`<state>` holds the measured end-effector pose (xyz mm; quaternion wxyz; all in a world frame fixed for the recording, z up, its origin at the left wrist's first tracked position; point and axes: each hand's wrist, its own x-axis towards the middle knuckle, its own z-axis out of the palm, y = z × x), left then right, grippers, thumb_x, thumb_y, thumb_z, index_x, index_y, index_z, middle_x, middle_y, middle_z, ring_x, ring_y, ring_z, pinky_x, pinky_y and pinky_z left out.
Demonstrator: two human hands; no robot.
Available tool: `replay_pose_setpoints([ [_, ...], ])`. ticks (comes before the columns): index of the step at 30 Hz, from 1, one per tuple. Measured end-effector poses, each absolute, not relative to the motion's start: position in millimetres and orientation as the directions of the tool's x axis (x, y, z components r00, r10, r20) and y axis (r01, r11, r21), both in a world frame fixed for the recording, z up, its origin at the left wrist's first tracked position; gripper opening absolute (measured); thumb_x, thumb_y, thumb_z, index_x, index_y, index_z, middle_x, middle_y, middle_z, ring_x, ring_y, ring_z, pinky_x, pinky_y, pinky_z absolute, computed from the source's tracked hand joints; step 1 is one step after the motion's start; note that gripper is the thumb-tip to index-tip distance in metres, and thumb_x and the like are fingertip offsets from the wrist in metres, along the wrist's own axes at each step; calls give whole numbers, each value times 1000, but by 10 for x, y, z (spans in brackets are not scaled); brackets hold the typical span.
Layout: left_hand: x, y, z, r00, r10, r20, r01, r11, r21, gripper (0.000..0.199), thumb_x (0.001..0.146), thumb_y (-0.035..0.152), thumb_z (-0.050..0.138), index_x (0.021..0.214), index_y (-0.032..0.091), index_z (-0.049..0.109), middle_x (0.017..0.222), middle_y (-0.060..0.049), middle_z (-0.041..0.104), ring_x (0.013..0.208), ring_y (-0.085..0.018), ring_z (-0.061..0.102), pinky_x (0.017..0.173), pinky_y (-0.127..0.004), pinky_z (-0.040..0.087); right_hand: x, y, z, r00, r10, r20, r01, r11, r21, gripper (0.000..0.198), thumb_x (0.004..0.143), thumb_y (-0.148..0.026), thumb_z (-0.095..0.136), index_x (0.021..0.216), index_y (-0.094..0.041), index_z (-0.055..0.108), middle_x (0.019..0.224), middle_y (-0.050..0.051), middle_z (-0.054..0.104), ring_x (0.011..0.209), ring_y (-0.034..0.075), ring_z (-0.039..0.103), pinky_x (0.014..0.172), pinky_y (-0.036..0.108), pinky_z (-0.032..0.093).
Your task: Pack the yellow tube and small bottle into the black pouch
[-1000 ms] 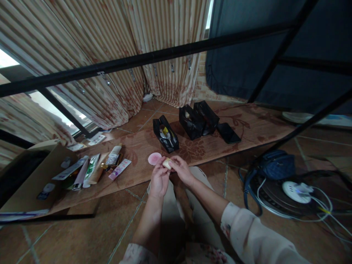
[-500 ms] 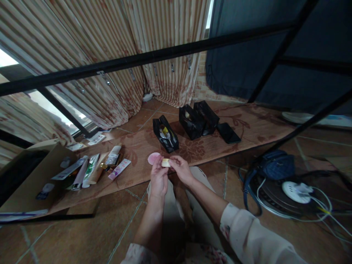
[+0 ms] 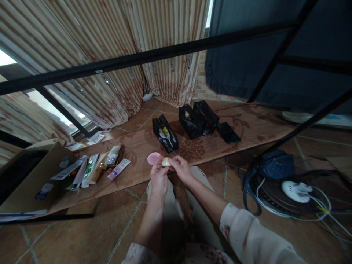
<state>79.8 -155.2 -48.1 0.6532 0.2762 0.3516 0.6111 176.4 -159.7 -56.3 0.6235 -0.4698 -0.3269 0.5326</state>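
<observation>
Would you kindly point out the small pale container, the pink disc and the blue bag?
Small pale container (image 3: 166, 162), head view: its side.
Pink disc (image 3: 153, 158), head view: its upper face.
Blue bag (image 3: 277, 166), head view: its body.

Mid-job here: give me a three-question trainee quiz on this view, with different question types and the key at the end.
1. True or false: the left hand and the right hand both touch the small round cream-yellow container.

2. How many boxy black bags stand on the long brown patterned cloth?

3. Which thing lies just right of the bags, as seen in the picture?
A) a round pink disc
B) a flat black rectangular slab
C) a white-and-green tube

Key: 1. True. 2. Three. 3. B.
</observation>
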Motion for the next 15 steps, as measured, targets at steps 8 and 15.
replay_pose_setpoints([
  [8, 783, -1541, -562, 7, 997, -78, -562, 68, 824, 50, 56, 2, 69, 102, 23, 70, 105, -2, 68, 95, -14, 62, 88, -26, 45, 1759, -1610, -542, 206, 973, -104, -361, -23, -932, 45, 52, -41, 84, 70, -22, 47, 66, -5, 57, 57, 11, 54, 57, 25, 45],
  [15, 792, -1571, -515, 14, 996, -86, -569, 79, 819, 52, 58, 3, 69, 106, 24, 69, 123, -4, 63, 105, -15, 59, 89, -25, 45, 1781, -1620, -512, 165, 977, -132, -410, -54, -910, 41, 55, -40, 80, 76, -23, 50, 69, -5, 61, 62, 13, 58, 59, 25, 47],
])
